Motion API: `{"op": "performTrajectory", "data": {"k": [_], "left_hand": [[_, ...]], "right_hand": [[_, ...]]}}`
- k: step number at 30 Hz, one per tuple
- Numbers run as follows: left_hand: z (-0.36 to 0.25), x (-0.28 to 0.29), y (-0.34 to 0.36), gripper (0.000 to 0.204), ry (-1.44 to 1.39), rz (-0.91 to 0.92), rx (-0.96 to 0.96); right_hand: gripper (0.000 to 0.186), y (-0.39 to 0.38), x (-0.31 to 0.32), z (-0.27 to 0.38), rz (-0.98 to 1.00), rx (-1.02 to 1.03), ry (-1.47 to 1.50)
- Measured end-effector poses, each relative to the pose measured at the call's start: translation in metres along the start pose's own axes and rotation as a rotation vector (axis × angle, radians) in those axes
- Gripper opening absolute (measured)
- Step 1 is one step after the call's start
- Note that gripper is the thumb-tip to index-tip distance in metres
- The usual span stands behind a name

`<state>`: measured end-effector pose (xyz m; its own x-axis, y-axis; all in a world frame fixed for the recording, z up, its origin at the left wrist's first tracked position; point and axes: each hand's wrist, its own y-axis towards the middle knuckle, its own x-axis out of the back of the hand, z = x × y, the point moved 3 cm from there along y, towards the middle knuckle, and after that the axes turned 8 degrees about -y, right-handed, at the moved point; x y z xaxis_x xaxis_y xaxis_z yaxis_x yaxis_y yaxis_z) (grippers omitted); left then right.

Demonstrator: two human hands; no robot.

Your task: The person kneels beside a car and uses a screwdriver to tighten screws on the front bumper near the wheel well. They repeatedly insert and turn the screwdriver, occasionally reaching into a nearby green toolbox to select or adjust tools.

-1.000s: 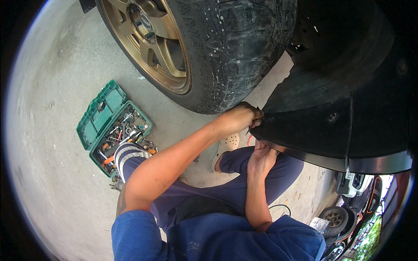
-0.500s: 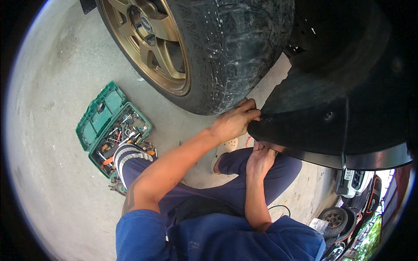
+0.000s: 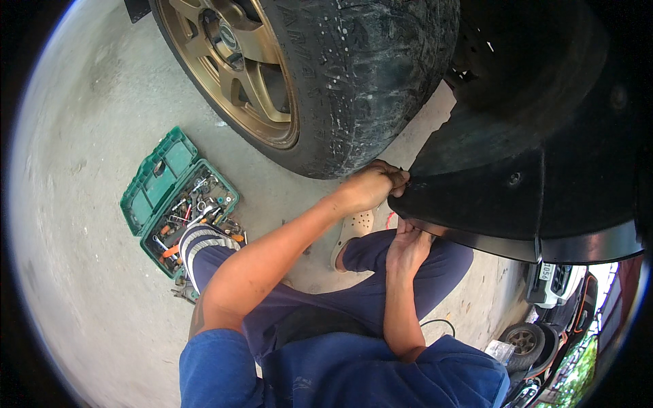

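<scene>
A black wheel arch liner [image 3: 476, 197] curves out from behind the tyre, and its glossy rim [image 3: 490, 242] faces me. At the liner's pointed near corner my left hand [image 3: 374, 187] is closed, thumb and fingers pinched together. A small dark tip shows at those fingers, too small to name. Just below, my right hand [image 3: 407, 255] grips the end of the rim from underneath, its fingertips partly hidden by it. The large tyre [image 3: 367, 88] with a bronze wheel [image 3: 255, 85] stands directly beyond my left hand.
An open green toolbox [image 3: 163, 183] full of loose tools and hardware lies on the concrete floor [image 3: 81, 204] at my left, close to my leg. To the right are a white vehicle [image 3: 552, 289] and a spare wheel [image 3: 524, 343]. A thin dark cable [image 3: 445, 325] lies near my right arm.
My left hand has turned slightly at the liner's corner, and its fingers have come a little up, baring the dark tip. The right hand stays almost in place.
</scene>
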<state>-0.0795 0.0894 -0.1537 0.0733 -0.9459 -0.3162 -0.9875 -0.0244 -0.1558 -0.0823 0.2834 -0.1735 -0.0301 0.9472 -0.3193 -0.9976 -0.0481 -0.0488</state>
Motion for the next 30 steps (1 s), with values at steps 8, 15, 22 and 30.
{"op": "performTrajectory", "data": {"k": [8, 15, 22, 30], "left_hand": [[-0.003, 0.001, -0.002, 0.045, -0.025, 0.035, -0.039], [-0.007, 0.000, 0.001, 0.037, -0.086, 0.084, 0.103], [0.012, -0.005, 0.012, 0.051, 0.428, 0.177, -0.202], [0.008, -0.008, 0.016, 0.018, 0.205, 0.141, -0.323]], "right_hand": [[0.043, -0.003, -0.004, 0.002, -0.017, 0.012, -0.009], [0.042, 0.000, -0.002, -0.001, 0.023, 0.020, -0.010], [0.039, 0.000, 0.014, -0.006, -0.185, -0.185, -0.145], [0.051, -0.001, -0.007, 0.001, 0.133, -0.339, 0.641]]}}
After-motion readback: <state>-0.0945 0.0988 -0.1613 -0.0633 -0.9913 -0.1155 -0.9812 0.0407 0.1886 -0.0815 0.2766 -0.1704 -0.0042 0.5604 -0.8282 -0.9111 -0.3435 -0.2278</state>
